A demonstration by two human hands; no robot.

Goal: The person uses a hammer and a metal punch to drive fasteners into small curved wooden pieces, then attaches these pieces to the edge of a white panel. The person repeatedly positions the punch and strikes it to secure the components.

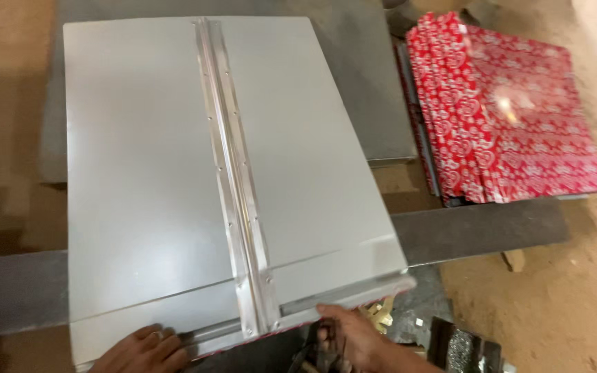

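Sandy brown floor (561,304) all round, with a dark metal bar (478,231) running across it and a grey sheet (374,76) lying underneath. One large pale grey metal panel (146,173) on top, filling most of the view. One shiny hinge strip (233,173) down its middle, dotted with small rivets, plus a folded lip along the near edge. One stack of red patterned sheets (513,110) to the right, well apart from the panel, glossy with a spot of glare. Two hands at the near edge: left hand (143,351) flat on the panel's corner, fingers together and pressing down; right hand (354,335) curled at the lip beside the hinge's end, fingers bent, grip hard to make out. Both wrists cut off by the frame. Dark clutter (464,349) at bottom right, unclear.
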